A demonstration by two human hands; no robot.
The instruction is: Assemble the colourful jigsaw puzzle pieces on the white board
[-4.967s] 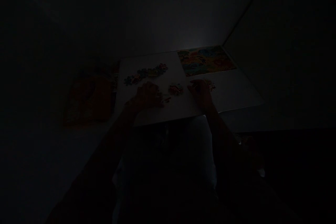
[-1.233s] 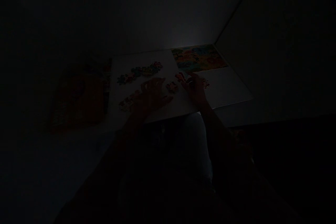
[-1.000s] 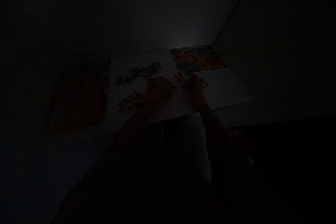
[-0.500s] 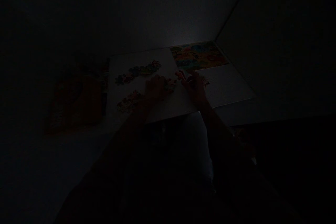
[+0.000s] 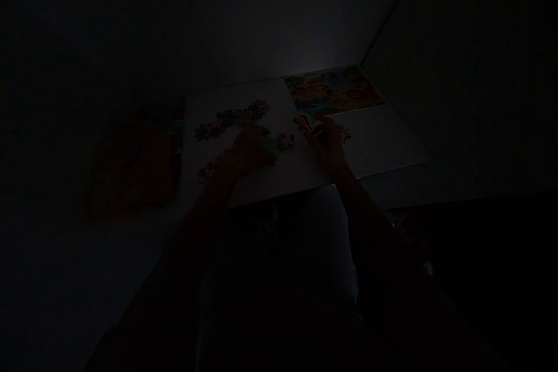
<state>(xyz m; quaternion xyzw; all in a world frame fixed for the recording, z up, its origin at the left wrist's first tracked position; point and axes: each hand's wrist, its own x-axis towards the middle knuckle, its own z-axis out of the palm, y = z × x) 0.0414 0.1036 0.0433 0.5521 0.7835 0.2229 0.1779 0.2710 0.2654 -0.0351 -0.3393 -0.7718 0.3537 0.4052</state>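
The view is very dark. My right hand [image 5: 328, 142] holds an orange-and-white jigsaw piece [image 5: 302, 122] at its fingertips, above a white board [image 5: 270, 177]. On the left, my left hand [image 5: 249, 150] rests low over the board with thumb and fingers apart. Beside its fingertips lies a greenish patch of puzzle [image 5: 270, 142], and just right of that sits a pinkish jigsaw piece [image 5: 286, 140]. Whether the left fingers touch the greenish patch is too dim to see. More reddish pieces [image 5: 345, 135] show behind my right hand.
A colourful animal picture sheet [image 5: 335, 92] lies at the board's back right. Joined dark-green pieces [image 5: 233, 117] stretch across the back left, with another cluster [image 5: 208, 172] near my left wrist. An orange box [image 5: 133, 171] stands left of the board, and a wall [image 5: 261, 23] rises behind.
My left hand has moved left and its fingers have spread, uncovering the greenish patch near the pinkish piece. My right hand keeps its piece almost in place; the view shifts slightly.
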